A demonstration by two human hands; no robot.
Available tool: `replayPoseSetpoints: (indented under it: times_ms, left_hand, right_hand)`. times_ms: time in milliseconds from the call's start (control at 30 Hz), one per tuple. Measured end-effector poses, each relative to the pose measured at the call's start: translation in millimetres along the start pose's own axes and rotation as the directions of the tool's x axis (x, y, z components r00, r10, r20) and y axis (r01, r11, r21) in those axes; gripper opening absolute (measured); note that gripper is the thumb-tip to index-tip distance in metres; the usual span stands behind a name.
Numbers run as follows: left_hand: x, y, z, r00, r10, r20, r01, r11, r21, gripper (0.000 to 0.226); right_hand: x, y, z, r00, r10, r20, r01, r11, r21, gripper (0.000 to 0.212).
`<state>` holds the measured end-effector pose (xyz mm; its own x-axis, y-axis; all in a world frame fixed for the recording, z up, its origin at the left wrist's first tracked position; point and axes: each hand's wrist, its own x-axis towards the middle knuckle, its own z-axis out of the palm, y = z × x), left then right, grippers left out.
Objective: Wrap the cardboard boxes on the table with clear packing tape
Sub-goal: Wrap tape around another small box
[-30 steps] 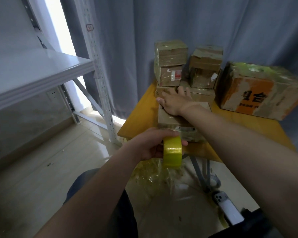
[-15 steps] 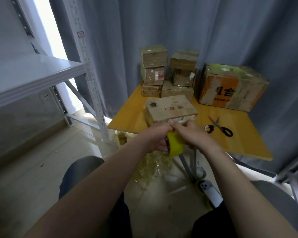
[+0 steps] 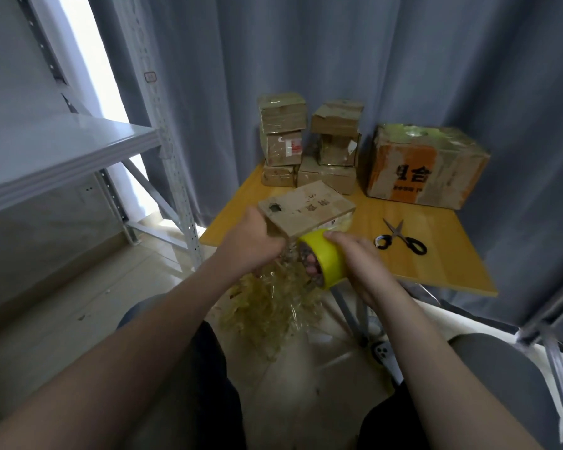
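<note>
A grey curtain is hung behind everything, and a grey metal shelf is seen at the left. A yellow wooden worktop is set against the curtain. At its far right a large box with an orange panel is placed, and beside it, at the far left, several small boxes are stacked in two piles. A flat box is laid at the near left edge of the worktop, well apart from the stacks. A heap of crumpled tape is seen on the floor below that edge. The near left corner of the flat box is gripped by the left hand, its fingers curled under. A yellow tape roll is held by the right hand just beside the box's near edge, with fingers pushed through the core and the thumb laid on the rim. Black-handled scissors are left lying on the worktop to the right of the roll. A phone is seen on the floor under the worktop
</note>
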<state>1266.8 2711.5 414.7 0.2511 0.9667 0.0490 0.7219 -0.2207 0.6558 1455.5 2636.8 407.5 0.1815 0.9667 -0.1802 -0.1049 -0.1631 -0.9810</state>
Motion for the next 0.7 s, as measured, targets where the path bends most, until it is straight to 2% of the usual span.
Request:
replayPoseSetpoints:
  times_ms: [33,67,100,133,200,300,400,533,700]
  left_hand:
    - [2.6,-9.0,2.4,0.978,0.173,-0.119,-0.143,0.964,0.222,0.072]
    - [3.6,-15.6,7.0,0.935,0.331,-0.127,-0.259,0.882,0.393,0.086]
    - [4.4,-21.7,14.1,0.897,0.438,-0.061,-0.353,0.792,0.497,0.097]
    - [7.8,-28.7,23.2,0.867,0.497,0.031,-0.428,0.712,0.557,0.106]
    - [16.7,-43.8,42.5,0.829,0.554,0.078,-0.479,0.632,0.609,0.11]
    - [28.7,-54.3,62.2,0.809,0.583,-0.077,-0.426,0.671,0.607,0.096]
    - [37.8,-57.3,74.5,0.736,0.642,-0.216,-0.426,0.687,0.588,0.077]
    - [44.7,-63.9,80.0,0.711,0.652,-0.262,-0.456,0.712,0.535,0.072]
    - [44.2,-56.0,65.5,0.712,0.668,-0.218,-0.495,0.697,0.519,0.077]
  right_hand:
    - [0.5,1.8,0.4,1.0,-0.002,0.019,0.002,1.0,0.02,0.022]
    - [3.7,5.5,-0.1,1.0,-0.018,0.0,0.018,1.0,0.002,0.021]
    - [5.7,8.9,-1.3,0.998,-0.042,-0.038,0.04,0.998,-0.038,0.021]
    - [8.7,13.2,-3.1,0.996,-0.074,-0.058,0.069,0.994,-0.088,0.022]
    - [7.5,18.2,-4.4,0.995,-0.093,-0.038,0.088,0.99,-0.114,0.024]
    - [0.9,28.0,-7.3,0.991,-0.135,0.022,0.137,0.975,-0.175,0.024]
    - [2.8,41.5,-6.9,0.981,-0.19,0.033,0.191,0.937,-0.291,0.04]
    - [-1.5,58.5,-1.7,0.996,-0.073,0.041,0.082,0.957,-0.277,0.042]
    - [-3.2,78.2,4.9,0.996,-0.083,-0.012,0.075,0.944,-0.32,0.049]
